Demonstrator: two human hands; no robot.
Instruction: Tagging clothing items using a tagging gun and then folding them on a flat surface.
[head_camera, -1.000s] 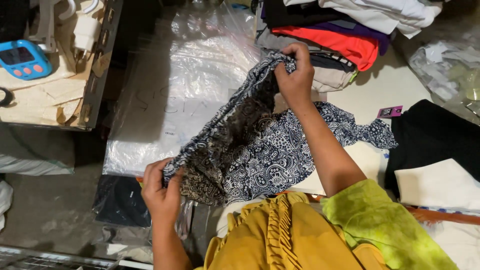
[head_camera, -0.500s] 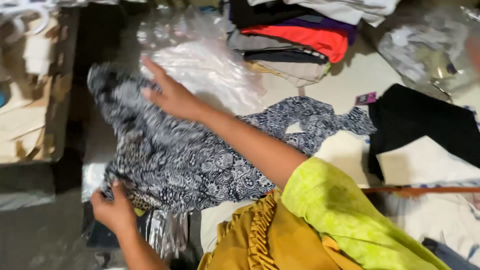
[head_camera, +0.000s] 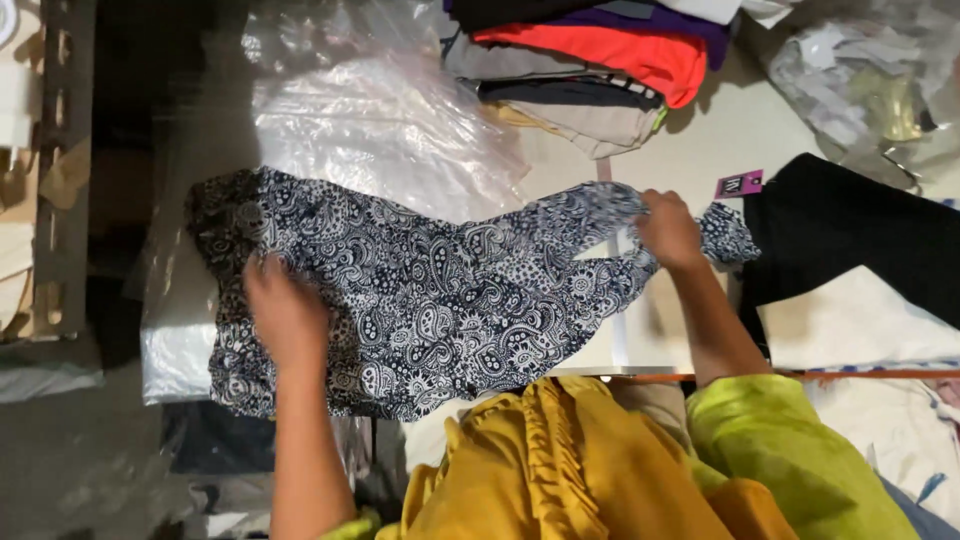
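Flat now, the paisley garment (head_camera: 440, 300) lies lengthwise left to right.

Left hand (head_camera: 285, 310) flat, right hand (head_camera: 668, 230) pinching

Lime-green short sleeve (head_camera: 790, 455), mustard-yellow ruffled garment (head_camera: 560, 460), bare forearms.

This looks like a garment packing or sorting workroom. A white tabletop (head_camera: 740, 130) carries a stack of folded clothes (head_camera: 590, 60) in red, purple, grey and beige, clear plastic garment bags (head_camera: 380, 140), a black garment (head_camera: 860, 230) with a small hang tag (head_camera: 739, 184), and a heap of crumpled plastic wrapping (head_camera: 870, 80). A paisley-print garment (head_camera: 420, 290) lies spread among them.
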